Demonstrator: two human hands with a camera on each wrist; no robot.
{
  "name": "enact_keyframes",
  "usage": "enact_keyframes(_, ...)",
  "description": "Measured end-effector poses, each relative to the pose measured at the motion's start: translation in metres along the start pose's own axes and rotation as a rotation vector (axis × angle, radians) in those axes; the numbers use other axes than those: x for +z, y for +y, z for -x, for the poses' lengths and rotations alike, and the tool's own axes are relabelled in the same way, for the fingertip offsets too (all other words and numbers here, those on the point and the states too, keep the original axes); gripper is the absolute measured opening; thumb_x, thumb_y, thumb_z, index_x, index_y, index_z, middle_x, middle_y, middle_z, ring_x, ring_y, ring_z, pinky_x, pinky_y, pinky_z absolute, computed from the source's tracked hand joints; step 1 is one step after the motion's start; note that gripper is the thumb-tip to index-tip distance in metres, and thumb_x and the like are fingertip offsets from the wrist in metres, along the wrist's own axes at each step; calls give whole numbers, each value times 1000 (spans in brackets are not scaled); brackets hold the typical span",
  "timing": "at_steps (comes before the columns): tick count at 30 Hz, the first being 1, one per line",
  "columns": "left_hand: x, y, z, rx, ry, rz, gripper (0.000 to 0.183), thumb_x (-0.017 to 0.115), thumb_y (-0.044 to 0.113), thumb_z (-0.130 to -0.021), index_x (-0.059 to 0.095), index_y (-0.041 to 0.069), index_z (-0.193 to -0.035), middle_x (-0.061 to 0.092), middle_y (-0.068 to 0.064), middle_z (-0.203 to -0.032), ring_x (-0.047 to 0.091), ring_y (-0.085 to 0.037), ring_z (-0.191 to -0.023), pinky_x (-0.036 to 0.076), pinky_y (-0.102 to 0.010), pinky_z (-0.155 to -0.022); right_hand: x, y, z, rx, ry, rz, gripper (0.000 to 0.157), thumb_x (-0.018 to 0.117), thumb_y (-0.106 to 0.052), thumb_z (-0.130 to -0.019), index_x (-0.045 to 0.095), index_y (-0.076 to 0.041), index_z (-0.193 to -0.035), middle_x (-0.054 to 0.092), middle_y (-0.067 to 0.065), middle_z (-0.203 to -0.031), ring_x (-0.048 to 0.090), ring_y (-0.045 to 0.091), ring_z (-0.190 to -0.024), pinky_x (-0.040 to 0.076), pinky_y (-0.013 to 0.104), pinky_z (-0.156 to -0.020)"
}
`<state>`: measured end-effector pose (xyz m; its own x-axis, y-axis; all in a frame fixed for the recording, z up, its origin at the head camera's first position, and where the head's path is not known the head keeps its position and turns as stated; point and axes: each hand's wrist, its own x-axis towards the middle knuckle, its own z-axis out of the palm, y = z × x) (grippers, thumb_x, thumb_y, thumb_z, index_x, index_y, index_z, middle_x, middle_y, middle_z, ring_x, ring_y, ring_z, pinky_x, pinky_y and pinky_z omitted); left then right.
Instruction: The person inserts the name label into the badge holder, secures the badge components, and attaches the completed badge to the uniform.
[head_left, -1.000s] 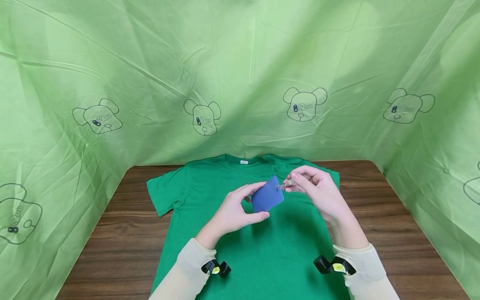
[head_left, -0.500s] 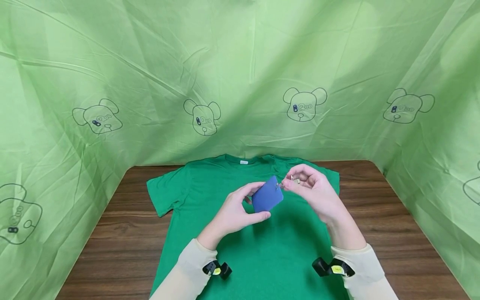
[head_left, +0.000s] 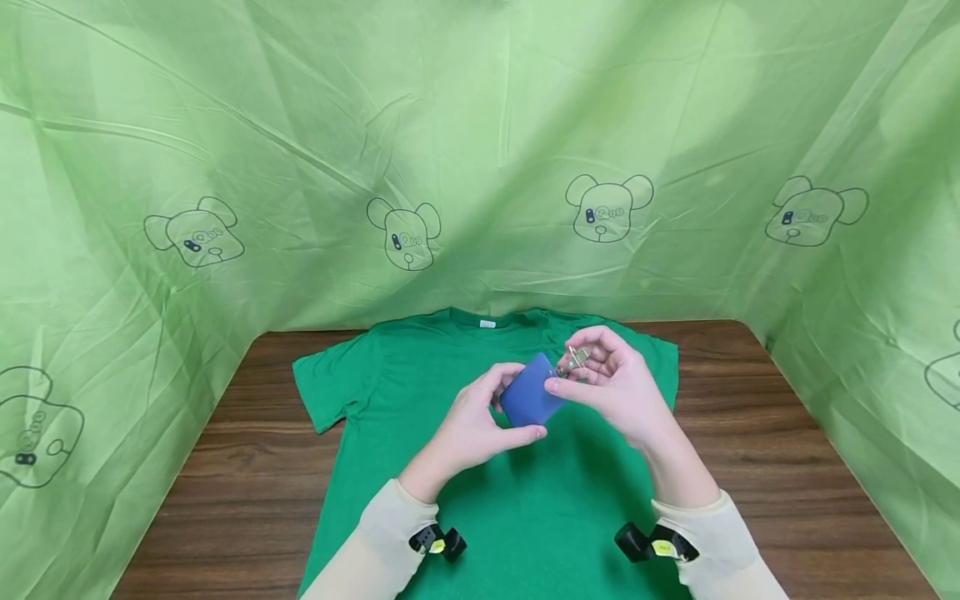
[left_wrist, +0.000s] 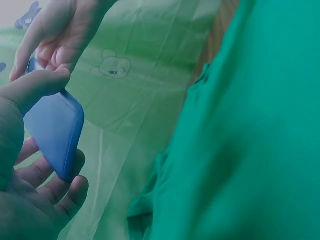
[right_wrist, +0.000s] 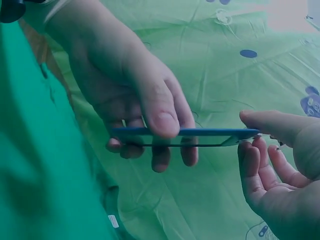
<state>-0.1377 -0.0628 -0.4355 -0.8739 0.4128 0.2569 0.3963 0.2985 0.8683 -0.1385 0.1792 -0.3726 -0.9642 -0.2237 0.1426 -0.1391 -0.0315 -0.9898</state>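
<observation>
A flat blue card holder [head_left: 528,393] is held tilted above a green T-shirt [head_left: 480,517]. My left hand [head_left: 474,421] grips its left side, thumb on one face and fingers on the other. At its right corner, my right hand [head_left: 617,385] pinches the edge, thumb toward me and fingers behind. A small metal clip [head_left: 578,358], fixed at that corner, stands up among the right fingers. Seen edge-on in the right wrist view, the holder [right_wrist: 210,132] is thin, with a pale inner layer. The left wrist view shows its smooth face [left_wrist: 55,120].
The T-shirt lies spread on a brown wooden table [head_left: 225,483], collar away from me, with a white label [head_left: 487,324] in the neck. Light green cloth [head_left: 480,150] printed with bear heads hangs behind and at both sides.
The right hand has moved left and closer, from the metal clip onto the holder's corner. The holder has shifted slightly left and down; the left hand keeps its grip.
</observation>
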Motion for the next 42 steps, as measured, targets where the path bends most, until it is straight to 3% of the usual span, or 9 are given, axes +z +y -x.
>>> enact_keyframes(7,5,-3,0,14,-19,12,74,94,31,-88,56,20,-151,70,7,-129,65,-15,-106,61,-54,-88,7,2,1,-22,21,59,50,87,5,-89,59,-3,-130,73,8,-105,75,20,-97,64,28,-89)
enact_keyframes(13,7,-3,0,13,-22,32,72,93,33,-90,54,22,-150,70,7,-132,68,-13,-112,61,-42,-93,7,3,1,-55,43,30,50,83,8,-91,58,0,-133,75,5,-105,75,18,-95,64,28,-91)
enact_keyframes(20,5,-2,0,64,-28,58,39,73,19,-107,60,10,-143,75,-5,-128,71,-19,-110,62,-44,-94,5,3,0,-96,26,-49,40,80,8,-95,61,-3,-129,78,3,-109,77,18,-99,65,31,-92)
enact_keyframes(26,3,2,1,78,-43,65,26,67,15,-110,67,7,-135,79,-7,-121,74,-17,-107,62,-48,-95,2,4,-1,-114,16,-52,38,77,8,-97,62,-4,-129,79,3,-108,78,18,-99,65,31,-92)
enact_keyframes(42,4,-1,0,105,-53,62,22,69,15,-109,71,7,-130,81,-4,-117,75,-13,-103,62,-35,-95,2,3,0,-105,-15,50,43,76,5,-99,56,-1,-137,77,7,-109,76,21,-102,63,29,-93)
